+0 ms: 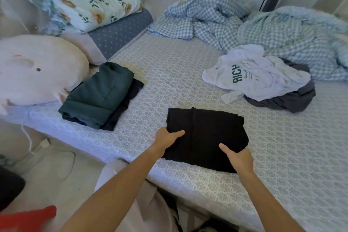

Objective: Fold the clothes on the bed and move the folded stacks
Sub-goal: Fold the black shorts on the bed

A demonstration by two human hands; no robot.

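Hands — left (165,137), right (238,158) — both pinch folded black garment (207,137) edges on bed (282,165)

The room is bright with soft, cool daylight. Shadows are faint. The wide lens bends the edges. The top left corner looks blurry, while the middle stays sharp.

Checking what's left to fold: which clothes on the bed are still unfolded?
The white shirt crumpled atop a grey garment, far right. The green stack and black garment are folded.

Home bedroom: bed (188,66), pillows (113,37), duvet (282,30).
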